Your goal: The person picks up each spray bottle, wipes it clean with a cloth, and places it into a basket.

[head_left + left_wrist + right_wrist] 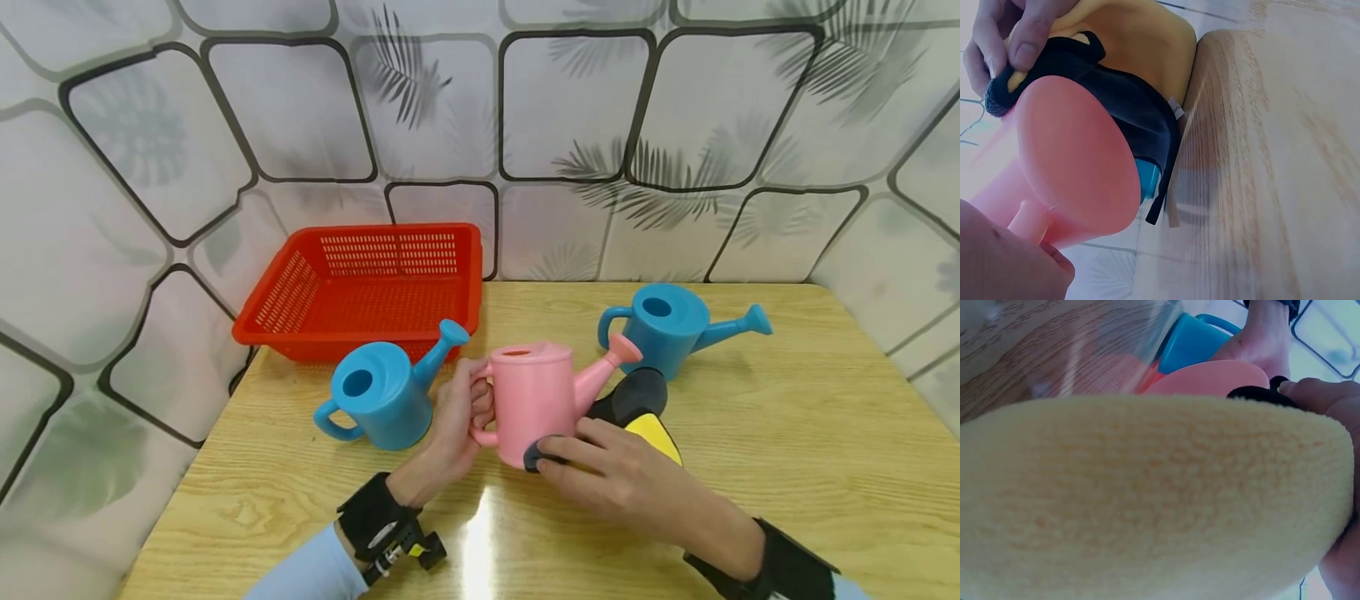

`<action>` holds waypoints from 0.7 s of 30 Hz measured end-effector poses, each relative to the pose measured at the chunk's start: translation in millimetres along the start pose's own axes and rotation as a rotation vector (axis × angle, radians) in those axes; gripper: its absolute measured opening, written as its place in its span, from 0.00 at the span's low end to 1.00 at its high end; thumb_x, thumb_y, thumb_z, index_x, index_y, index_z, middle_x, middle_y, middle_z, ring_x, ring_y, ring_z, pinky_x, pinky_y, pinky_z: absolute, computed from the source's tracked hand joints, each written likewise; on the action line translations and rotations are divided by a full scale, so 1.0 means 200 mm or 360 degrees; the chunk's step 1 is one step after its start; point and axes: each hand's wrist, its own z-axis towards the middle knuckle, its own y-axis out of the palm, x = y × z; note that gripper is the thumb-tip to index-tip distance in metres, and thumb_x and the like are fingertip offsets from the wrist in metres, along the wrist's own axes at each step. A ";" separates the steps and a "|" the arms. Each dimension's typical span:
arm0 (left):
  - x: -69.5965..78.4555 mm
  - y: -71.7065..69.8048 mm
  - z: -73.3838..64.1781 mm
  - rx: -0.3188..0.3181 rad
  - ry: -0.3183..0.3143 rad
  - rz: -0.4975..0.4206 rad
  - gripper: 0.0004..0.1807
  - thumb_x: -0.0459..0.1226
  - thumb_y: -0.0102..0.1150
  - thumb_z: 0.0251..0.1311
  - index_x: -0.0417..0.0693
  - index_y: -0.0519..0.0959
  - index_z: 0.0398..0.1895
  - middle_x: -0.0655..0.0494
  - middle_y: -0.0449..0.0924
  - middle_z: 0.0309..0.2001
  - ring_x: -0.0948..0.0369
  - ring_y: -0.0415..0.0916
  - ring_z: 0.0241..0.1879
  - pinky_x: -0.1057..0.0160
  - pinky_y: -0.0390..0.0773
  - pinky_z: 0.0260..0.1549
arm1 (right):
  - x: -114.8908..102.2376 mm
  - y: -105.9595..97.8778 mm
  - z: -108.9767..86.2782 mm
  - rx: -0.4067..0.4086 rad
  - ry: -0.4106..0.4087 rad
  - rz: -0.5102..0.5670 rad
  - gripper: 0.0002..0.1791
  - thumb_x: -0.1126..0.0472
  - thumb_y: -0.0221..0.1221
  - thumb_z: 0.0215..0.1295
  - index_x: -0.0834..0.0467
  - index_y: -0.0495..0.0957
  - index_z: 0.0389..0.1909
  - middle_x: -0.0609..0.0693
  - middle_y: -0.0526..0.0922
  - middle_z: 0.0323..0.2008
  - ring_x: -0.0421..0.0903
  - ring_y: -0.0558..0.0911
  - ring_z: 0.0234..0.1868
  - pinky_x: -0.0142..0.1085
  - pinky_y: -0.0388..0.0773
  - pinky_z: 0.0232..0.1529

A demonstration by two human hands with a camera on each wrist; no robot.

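Note:
My left hand [453, 412] grips the handle of a pink watering can [531, 400], its spout pointing right. The can's round base shows whole in the left wrist view, raised off the tabletop. My right hand [626, 479] pinches a black-and-yellow cleaning cloth [654, 432], pressing its dark edge to the can's lower side. The fuzzy yellow side of the cloth fills most of the right wrist view; behind the can, its black part hangs below the spout. A blue watering can [386, 400] stands just left of my left hand.
Behind the left blue can sits a red plastic basket [258, 332] with slotted walls. A second blue watering can [671, 329] stands at the back right, its spout to the right. All rest on a wooden table [810, 450] against a patterned cloth backdrop [577, 108].

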 end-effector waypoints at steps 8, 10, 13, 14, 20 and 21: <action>-0.02 0.00 -0.01 -0.0074 -0.0005 0.0058 0.25 0.47 0.47 0.71 0.52 0.57 0.14 0.63 0.53 0.14 0.64 0.52 0.16 0.67 0.50 0.16 | 0.01 -0.01 0.01 0.0055 0.0117 -0.0031 0.18 0.58 0.46 0.82 0.58 0.85 0.46 0.51 0.88 0.46 0.48 0.81 0.38 0.33 0.78 0.41; -0.02 0.00 -0.01 -0.0084 -0.0019 0.0087 0.26 0.47 0.48 0.71 0.52 0.57 0.14 0.62 0.53 0.14 0.64 0.53 0.16 0.67 0.51 0.17 | 0.01 -0.02 0.01 0.0070 0.0159 -0.0043 0.19 0.58 0.45 0.82 0.59 0.85 0.48 0.52 0.88 0.47 0.49 0.81 0.38 0.34 0.77 0.41; -0.03 0.01 -0.01 -0.0094 -0.0013 0.0126 0.26 0.47 0.49 0.70 0.52 0.57 0.13 0.62 0.53 0.14 0.64 0.53 0.16 0.67 0.51 0.17 | 0.01 -0.03 0.02 0.0114 0.0229 -0.0061 0.19 0.56 0.46 0.82 0.59 0.85 0.50 0.52 0.88 0.48 0.48 0.79 0.37 0.33 0.76 0.39; -0.03 0.01 -0.01 -0.0095 -0.0007 0.0138 0.26 0.47 0.49 0.70 0.52 0.57 0.13 0.62 0.53 0.14 0.64 0.53 0.16 0.67 0.52 0.17 | 0.01 -0.03 0.02 0.0131 0.0253 -0.0067 0.19 0.56 0.47 0.81 0.59 0.85 0.50 0.52 0.88 0.48 0.48 0.79 0.36 0.33 0.76 0.38; -0.03 0.01 -0.02 -0.0110 0.0034 0.0209 0.27 0.47 0.49 0.70 0.51 0.58 0.12 0.61 0.54 0.14 0.63 0.54 0.16 0.67 0.53 0.18 | 0.01 -0.04 0.04 0.0184 0.0367 -0.0145 0.20 0.54 0.47 0.81 0.60 0.86 0.50 0.54 0.88 0.47 0.49 0.80 0.38 0.36 0.79 0.38; -0.03 0.01 -0.02 -0.0112 0.0036 0.0221 0.27 0.47 0.49 0.70 0.51 0.58 0.12 0.61 0.54 0.14 0.63 0.54 0.17 0.67 0.53 0.18 | 0.01 -0.04 0.04 0.0189 0.0379 -0.0156 0.20 0.54 0.47 0.81 0.60 0.86 0.50 0.55 0.88 0.47 0.50 0.80 0.38 0.37 0.79 0.38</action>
